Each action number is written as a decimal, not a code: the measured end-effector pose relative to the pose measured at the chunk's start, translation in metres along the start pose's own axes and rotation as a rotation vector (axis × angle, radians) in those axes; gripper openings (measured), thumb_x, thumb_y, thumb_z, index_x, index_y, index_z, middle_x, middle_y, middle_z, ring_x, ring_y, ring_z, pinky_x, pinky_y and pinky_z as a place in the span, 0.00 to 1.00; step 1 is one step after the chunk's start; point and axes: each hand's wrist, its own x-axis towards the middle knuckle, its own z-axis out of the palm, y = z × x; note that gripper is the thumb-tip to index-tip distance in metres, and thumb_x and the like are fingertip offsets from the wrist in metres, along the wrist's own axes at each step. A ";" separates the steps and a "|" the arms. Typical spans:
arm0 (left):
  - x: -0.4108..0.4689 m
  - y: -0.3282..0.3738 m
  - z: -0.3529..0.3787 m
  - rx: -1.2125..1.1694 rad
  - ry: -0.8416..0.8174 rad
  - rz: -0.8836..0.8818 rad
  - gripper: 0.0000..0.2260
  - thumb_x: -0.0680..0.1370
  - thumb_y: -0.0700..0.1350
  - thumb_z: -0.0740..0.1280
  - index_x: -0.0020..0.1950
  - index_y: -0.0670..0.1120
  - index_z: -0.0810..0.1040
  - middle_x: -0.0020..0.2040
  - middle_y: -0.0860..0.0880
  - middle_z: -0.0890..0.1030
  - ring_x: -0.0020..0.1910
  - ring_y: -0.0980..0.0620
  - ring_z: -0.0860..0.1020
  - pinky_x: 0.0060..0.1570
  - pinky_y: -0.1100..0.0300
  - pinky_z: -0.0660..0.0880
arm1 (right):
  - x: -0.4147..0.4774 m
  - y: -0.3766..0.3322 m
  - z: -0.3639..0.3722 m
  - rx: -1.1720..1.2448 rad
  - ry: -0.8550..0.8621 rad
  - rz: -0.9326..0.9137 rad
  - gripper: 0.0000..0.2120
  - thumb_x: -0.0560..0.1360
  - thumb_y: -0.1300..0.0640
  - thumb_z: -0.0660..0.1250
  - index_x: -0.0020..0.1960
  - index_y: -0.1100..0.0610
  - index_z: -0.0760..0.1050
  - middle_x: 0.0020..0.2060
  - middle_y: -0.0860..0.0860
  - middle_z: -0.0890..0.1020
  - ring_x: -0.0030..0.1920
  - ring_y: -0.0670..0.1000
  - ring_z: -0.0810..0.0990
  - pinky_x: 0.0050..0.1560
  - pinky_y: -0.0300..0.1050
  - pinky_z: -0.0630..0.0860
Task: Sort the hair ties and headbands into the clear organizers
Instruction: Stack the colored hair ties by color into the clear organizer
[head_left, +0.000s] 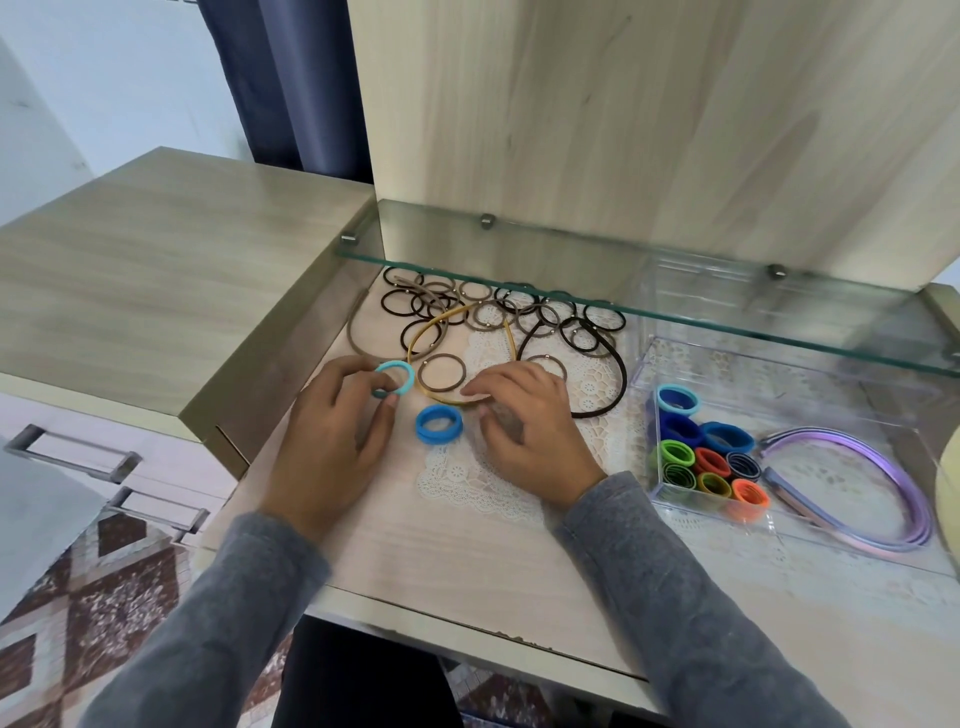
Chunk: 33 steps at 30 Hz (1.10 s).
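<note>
My left hand (332, 431) pinches a light blue hair tie (402, 370) just above the desk. A darker blue hair tie (438, 423) lies on the lace mat between my hands. My right hand (524, 421) rests with curled fingers over the mustard headband (441, 317), holding nothing that I can see. Behind lie several brown, grey and black thin hair ties (498, 306), a taupe headband (356, 325) and a dark brown headband (618, 379). The small clear organizer (655, 493) at right holds several coloured ties. The larger clear organizer (641, 364) holds purple headbands (883, 467).
A glass shelf (623, 291) juts out low over the back of the desk, above the pile and the organizers. A raised wooden cabinet top (156, 291) borders the left. The desk's front edge (467, 629) runs close to my sleeves.
</note>
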 end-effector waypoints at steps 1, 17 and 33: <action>0.001 0.002 -0.001 -0.008 -0.004 0.018 0.09 0.80 0.44 0.65 0.55 0.39 0.79 0.58 0.45 0.76 0.55 0.47 0.77 0.54 0.50 0.77 | 0.000 0.001 0.000 0.005 0.040 0.037 0.11 0.74 0.59 0.62 0.53 0.50 0.78 0.51 0.41 0.78 0.58 0.45 0.71 0.59 0.48 0.62; -0.004 0.014 0.007 -0.160 -0.144 0.133 0.09 0.80 0.47 0.67 0.53 0.42 0.81 0.56 0.46 0.78 0.52 0.49 0.78 0.52 0.50 0.76 | 0.002 0.007 0.002 -0.201 0.138 0.247 0.09 0.75 0.59 0.61 0.53 0.52 0.76 0.51 0.45 0.78 0.55 0.48 0.71 0.55 0.48 0.67; -0.006 0.012 0.008 -0.120 -0.205 0.124 0.08 0.79 0.48 0.68 0.54 0.45 0.81 0.57 0.49 0.78 0.54 0.50 0.78 0.54 0.50 0.75 | 0.003 0.007 0.004 -0.171 0.131 0.225 0.12 0.74 0.55 0.57 0.53 0.52 0.76 0.51 0.45 0.77 0.55 0.49 0.71 0.55 0.49 0.69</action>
